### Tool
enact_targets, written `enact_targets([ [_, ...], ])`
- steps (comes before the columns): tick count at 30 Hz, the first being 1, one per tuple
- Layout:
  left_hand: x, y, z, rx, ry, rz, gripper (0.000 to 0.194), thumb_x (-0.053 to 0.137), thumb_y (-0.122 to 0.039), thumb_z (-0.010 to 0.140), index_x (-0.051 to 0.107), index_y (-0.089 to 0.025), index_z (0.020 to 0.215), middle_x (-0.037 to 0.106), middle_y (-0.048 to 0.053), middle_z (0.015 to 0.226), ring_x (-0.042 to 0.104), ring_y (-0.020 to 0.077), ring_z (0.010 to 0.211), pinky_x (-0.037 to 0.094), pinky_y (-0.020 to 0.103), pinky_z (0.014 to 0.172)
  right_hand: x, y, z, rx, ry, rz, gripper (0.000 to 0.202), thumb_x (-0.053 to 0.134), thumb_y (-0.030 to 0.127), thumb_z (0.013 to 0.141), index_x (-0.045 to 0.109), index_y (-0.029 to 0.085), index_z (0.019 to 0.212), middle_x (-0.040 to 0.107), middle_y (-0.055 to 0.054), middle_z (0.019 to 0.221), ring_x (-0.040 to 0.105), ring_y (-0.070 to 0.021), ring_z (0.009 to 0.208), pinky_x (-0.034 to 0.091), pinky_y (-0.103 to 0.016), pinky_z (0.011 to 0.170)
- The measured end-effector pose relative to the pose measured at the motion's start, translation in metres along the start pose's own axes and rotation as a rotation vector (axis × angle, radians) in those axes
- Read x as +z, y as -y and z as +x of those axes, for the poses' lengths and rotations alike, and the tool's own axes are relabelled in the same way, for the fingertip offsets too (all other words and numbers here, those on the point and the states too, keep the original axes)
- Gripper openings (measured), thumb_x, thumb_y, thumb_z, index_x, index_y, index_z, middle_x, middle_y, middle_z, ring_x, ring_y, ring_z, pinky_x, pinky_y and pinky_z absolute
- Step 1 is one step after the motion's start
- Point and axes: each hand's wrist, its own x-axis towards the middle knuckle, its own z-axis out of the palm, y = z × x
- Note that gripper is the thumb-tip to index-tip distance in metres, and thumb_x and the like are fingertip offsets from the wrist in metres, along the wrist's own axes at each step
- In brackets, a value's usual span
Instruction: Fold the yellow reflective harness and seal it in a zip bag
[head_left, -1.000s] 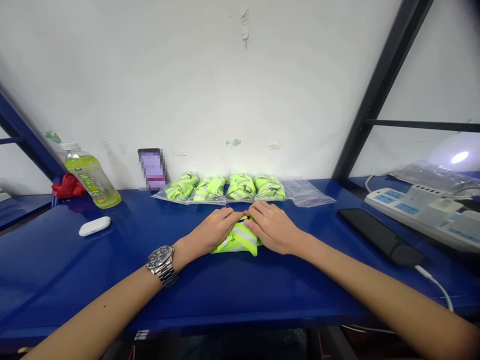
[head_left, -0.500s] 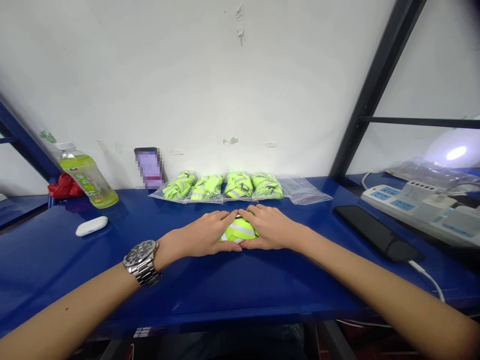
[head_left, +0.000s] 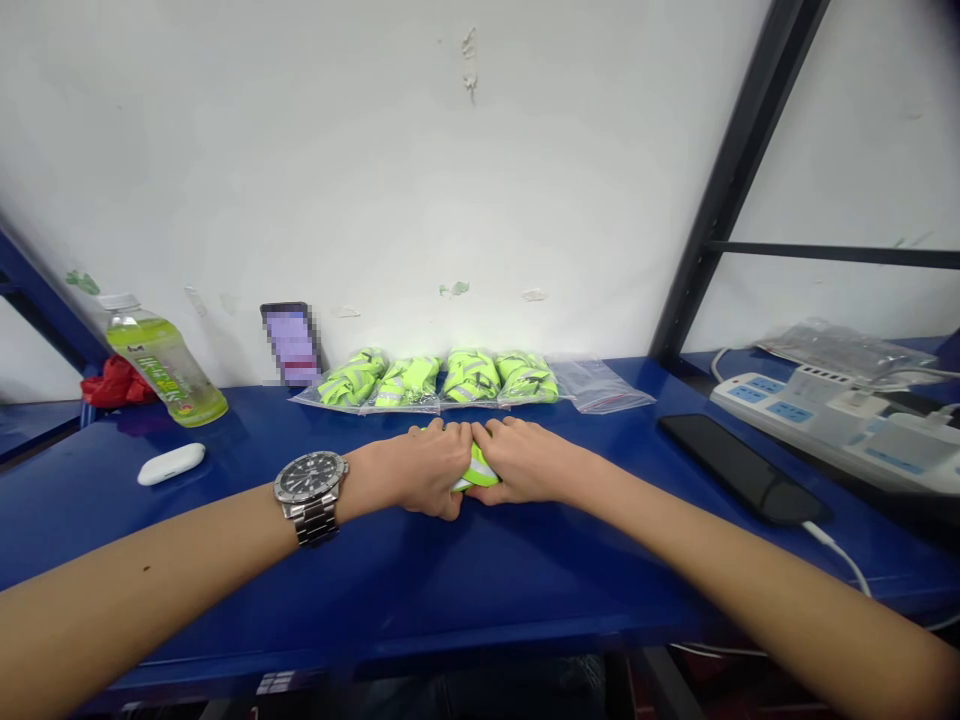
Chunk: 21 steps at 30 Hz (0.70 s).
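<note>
A folded bundle of neon-yellow reflective straps [head_left: 480,470] is on the blue table, mostly covered by my fingers. My left hand [head_left: 433,468], with a metal watch [head_left: 310,480] at its wrist, wraps around the bundle's left side. From the right, my right hand [head_left: 529,460] grips the same bundle, thumb underneath and fingers over the top. Both hands nearly meet at the middle. Just behind them, several similar neon bundles [head_left: 471,376] lie in a row in clear plastic bags against the wall. A flat clear zip bag [head_left: 604,385] lies at the row's right end.
To the left are a green drink bottle [head_left: 166,360], a red crumpled item [head_left: 118,382], a white earbud case [head_left: 172,464] and a phone [head_left: 291,342] leaning on the wall. On the right lie a cabled black phone [head_left: 739,466] and a power strip [head_left: 832,410].
My left hand has curled its fingers and thumb tighter around the bundle, and more of it is covered. The camera view has shifted slightly.
</note>
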Motion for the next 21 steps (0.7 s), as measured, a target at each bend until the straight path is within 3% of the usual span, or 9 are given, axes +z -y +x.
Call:
enact_targets([
  [4,0.004,-0.006,-0.007,-0.090,-0.085,0.071,0.035,0.053,-0.025,0.065,0.053,-0.009,0.097,0.057,0.015,0.089,0.055,0.0304,0.079,0.048,0.038,0.058,-0.005,0.005,0.000,0.053,-0.035,0.021,0.053,0.056,0.054,0.080,0.053,0.010,0.108,0.064,-0.014,0.093,0.065,-0.0322,0.081,0.051,-0.040,0.065],
  [12,0.004,-0.006,-0.009,-0.175,-0.268,0.212,0.039,0.056,-0.022,0.066,0.048,-0.012,0.102,0.055,0.014,0.089,0.053,0.0300,0.081,0.047,0.038,0.060,-0.005,0.004,0.002,0.218,-0.092,0.191,0.059,0.064,0.040,0.064,0.047,0.015,0.114,0.063,-0.013,0.102,0.062,-0.0307,0.087,0.047,-0.036,0.066],
  [17,-0.004,-0.005,-0.011,-0.191,-0.299,0.312,0.066,0.066,-0.021,0.064,0.040,-0.009,0.124,0.054,0.016,0.099,0.052,0.0324,0.087,0.048,0.044,0.067,-0.003,-0.003,0.004,0.233,-0.202,0.397,0.061,0.069,0.040,0.058,0.048,0.016,0.111,0.065,-0.008,0.095,0.062,-0.0274,0.082,0.044,-0.033,0.065],
  [21,-0.013,-0.001,-0.013,-0.162,-0.336,0.197,0.075,0.066,-0.023,0.065,0.034,-0.008,0.131,0.055,0.018,0.102,0.053,0.0323,0.089,0.048,0.041,0.066,-0.013,-0.008,-0.001,0.196,-0.303,0.531,0.053,0.071,0.037,0.055,0.053,0.015,0.100,0.064,-0.004,0.082,0.058,-0.0208,0.071,0.041,-0.030,0.061],
])
